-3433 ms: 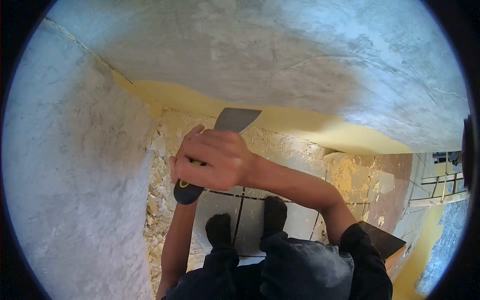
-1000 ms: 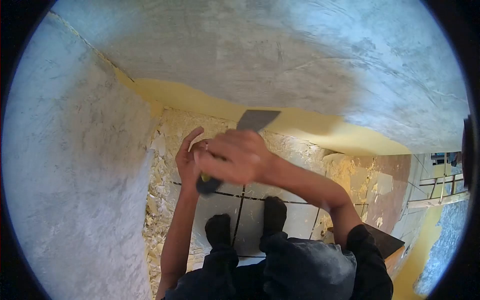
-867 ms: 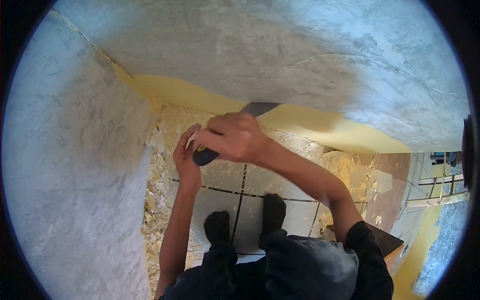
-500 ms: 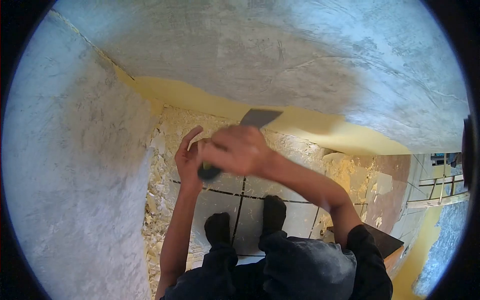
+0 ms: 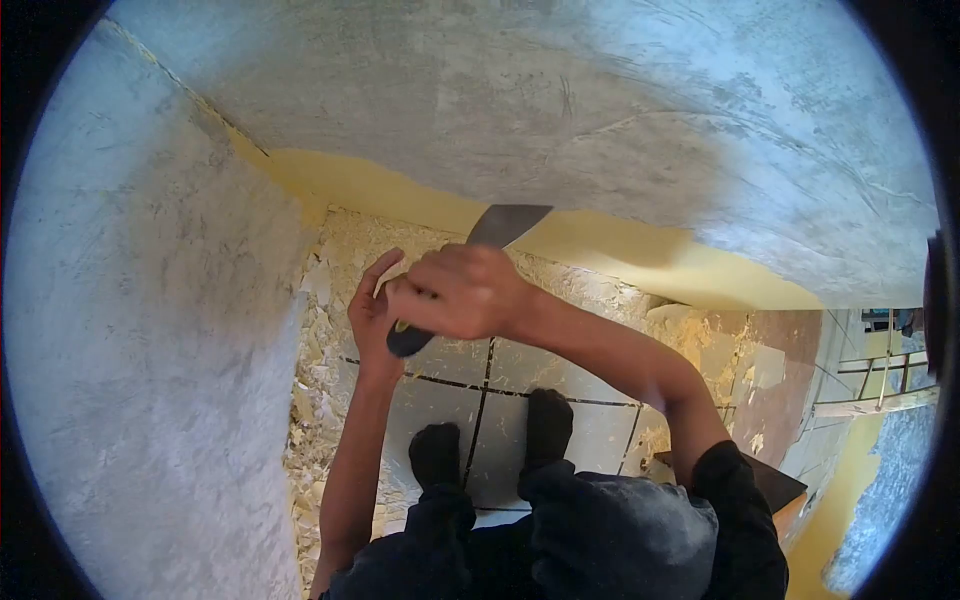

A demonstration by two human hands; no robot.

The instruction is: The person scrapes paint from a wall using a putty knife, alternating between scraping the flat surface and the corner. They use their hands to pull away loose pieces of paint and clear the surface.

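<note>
My right hand (image 5: 465, 292) is wrapped round the dark handle of a scraper (image 5: 508, 222), whose wide grey blade points up and right before the wall. The handle's rounded end sticks out below the fist. Just left of it, my left hand (image 5: 372, 315) is raised with its fingers apart and slightly curled, partly hidden behind the right hand. Beyond the hands stands the scraped grey wall (image 5: 450, 110), with a strip of yellow paint (image 5: 620, 245) along its lower part.
Another scraped wall (image 5: 170, 330) rises at the left and meets the first in a corner. Paint flakes (image 5: 315, 400) cover the tiled floor (image 5: 430, 400) along both walls. My feet in dark socks (image 5: 548, 420) stand on the tiles. A dark flat board (image 5: 765, 480) lies at the right.
My right hand and the scraper have moved slightly left, closer to my left hand, and the blade has turned a little. My left hand has hardly moved.
</note>
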